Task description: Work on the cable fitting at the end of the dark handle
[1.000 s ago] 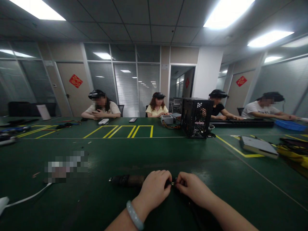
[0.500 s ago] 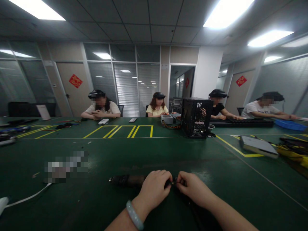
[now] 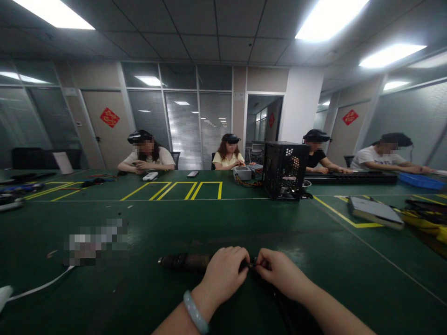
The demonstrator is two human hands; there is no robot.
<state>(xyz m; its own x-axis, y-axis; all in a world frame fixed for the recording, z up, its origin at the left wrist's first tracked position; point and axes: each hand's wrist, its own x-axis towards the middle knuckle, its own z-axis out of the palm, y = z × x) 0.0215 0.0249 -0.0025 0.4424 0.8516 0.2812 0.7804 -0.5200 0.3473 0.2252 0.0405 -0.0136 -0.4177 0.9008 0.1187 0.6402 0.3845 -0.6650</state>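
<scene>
Tool: the dark tool (image 3: 195, 262) lies on the green table (image 3: 146, 302) in front of you, with its metal tip pointing to your left.
Left hand: your left hand (image 3: 226, 267) is curled over the right end of the tool, so this end is mostly hidden.
Right hand: your right hand (image 3: 277, 272) is just beside the left one; its thumb and finger are pinching a small dark part (image 3: 252, 265) at the tool's end. What this part is exactly, I cannot tell.
Wrist: you wear a pale bracelet (image 3: 195, 311) on the left arm.
Left side: a white cable (image 3: 45, 286) runs to a blurred thing (image 3: 94, 244).
Far side: a black case (image 3: 285, 171) stands upright; near it is a grey box (image 3: 242, 173), and further left lies a phone (image 3: 193, 174).
Right side: a flat silver box (image 3: 375, 212) lies near yellow tape (image 3: 333, 212), and a blue tray (image 3: 421, 181) is behind it.
People: four people (image 3: 228, 161) sit across from you, wearing headsets (image 3: 139, 136).
</scene>
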